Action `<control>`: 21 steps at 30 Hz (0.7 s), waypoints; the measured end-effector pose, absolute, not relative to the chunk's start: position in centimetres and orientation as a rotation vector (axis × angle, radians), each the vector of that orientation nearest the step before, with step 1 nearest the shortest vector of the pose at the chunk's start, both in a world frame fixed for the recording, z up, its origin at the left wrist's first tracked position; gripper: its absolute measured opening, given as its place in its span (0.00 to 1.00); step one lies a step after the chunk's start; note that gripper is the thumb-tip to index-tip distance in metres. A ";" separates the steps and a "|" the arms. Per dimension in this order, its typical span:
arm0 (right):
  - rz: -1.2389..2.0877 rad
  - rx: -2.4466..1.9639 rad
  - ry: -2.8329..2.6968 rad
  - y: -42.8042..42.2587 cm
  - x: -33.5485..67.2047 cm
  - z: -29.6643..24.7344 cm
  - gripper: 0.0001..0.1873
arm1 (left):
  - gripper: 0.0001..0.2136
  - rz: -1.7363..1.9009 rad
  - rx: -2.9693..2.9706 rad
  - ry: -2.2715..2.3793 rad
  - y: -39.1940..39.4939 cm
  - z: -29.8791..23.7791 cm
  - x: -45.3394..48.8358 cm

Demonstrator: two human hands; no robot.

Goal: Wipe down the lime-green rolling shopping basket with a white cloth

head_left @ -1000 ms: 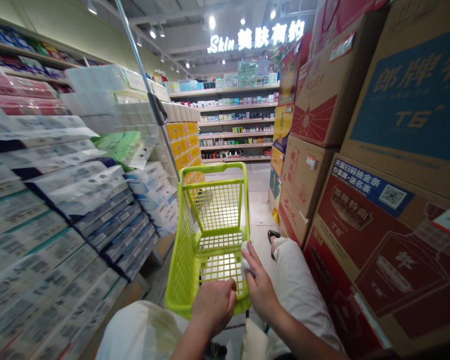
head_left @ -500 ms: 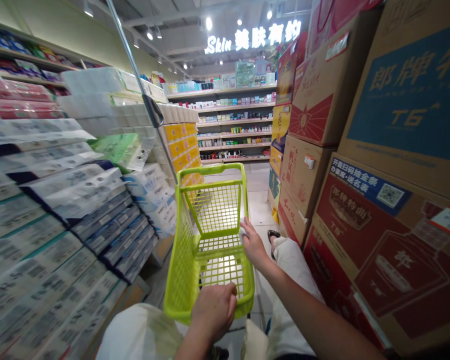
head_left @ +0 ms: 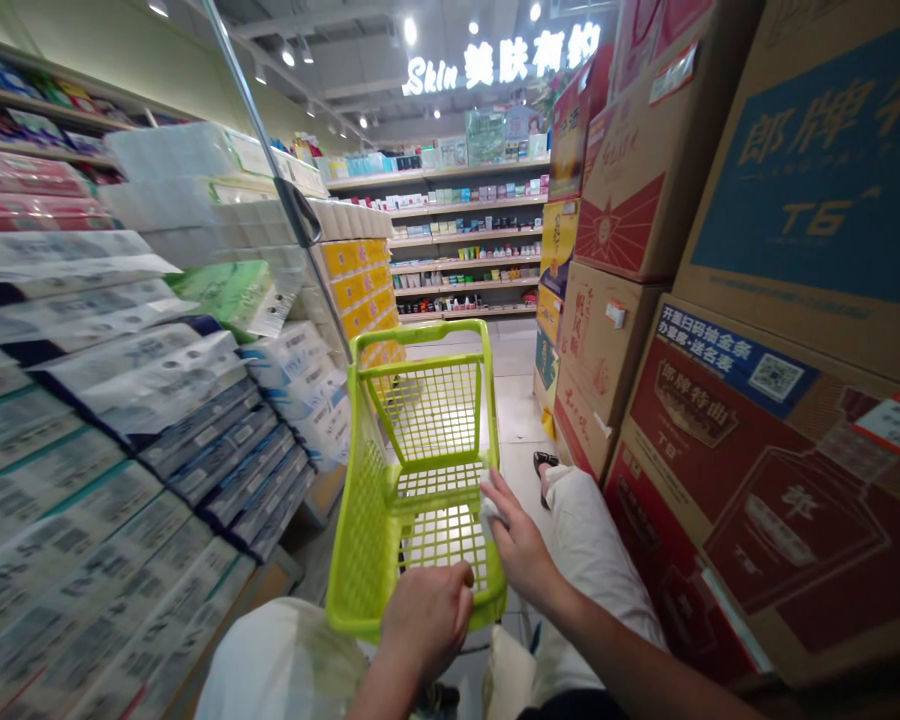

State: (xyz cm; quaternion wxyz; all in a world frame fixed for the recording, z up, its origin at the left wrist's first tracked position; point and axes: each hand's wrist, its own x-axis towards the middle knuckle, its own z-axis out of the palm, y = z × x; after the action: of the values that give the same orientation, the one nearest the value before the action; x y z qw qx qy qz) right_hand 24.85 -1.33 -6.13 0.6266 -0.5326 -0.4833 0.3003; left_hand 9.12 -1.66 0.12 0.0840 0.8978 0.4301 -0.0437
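A lime-green plastic shopping cart (head_left: 361,470) with grid walls stands between my knees, and its basket holds nothing. My left hand (head_left: 429,612) is closed in a fist over the near rim, fingers curled down toward the basket. What lies under its fingers is mostly hidden. Against the upper part of the cart's right wall, my right hand (head_left: 516,540) presses a crumpled white wipe (head_left: 490,500), either cloth or tissue. Its fingers bend round the wipe and point away from me.
Stacked tissue packs (head_left: 217,440) rise close on the left, with a metal pole (head_left: 249,95) beside them. Tall cartons (head_left: 780,420) crowd the right. Shelves (head_left: 465,240) of small goods stand at the back, beyond the tiled floor (head_left: 516,385).
My right hand has slid the white wipe down the cart's right side, nearer to me. My left hand stays at the near rim. The view has tilted slightly.
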 end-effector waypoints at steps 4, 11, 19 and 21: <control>0.664 -1.283 -1.078 4.4 27.0 -3.9 0.22 | 0.15 -0.147 2.683 1.270 -1.5 0.0 9.1; 0.646 -1.261 -1.019 3.9 25.8 -4.5 0.23 | 0.15 -0.149 2.680 1.273 -1.4 0.1 9.0; 0.710 -1.189 -1.110 -4.8 23.2 -6.6 0.23 | 0.15 -0.136 2.697 1.251 -1.5 0.1 9.0; 0.714 -1.191 -1.120 -4.2 23.7 -6.3 0.23 | 0.15 -0.142 2.702 1.240 -1.5 0.0 9.0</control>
State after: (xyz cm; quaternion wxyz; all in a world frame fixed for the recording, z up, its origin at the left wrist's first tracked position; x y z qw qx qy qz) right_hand 23.68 -4.24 -6.29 0.6277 -0.5197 -0.4885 0.3117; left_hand 9.03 -1.50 0.05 0.0824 0.9047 0.4152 -0.0475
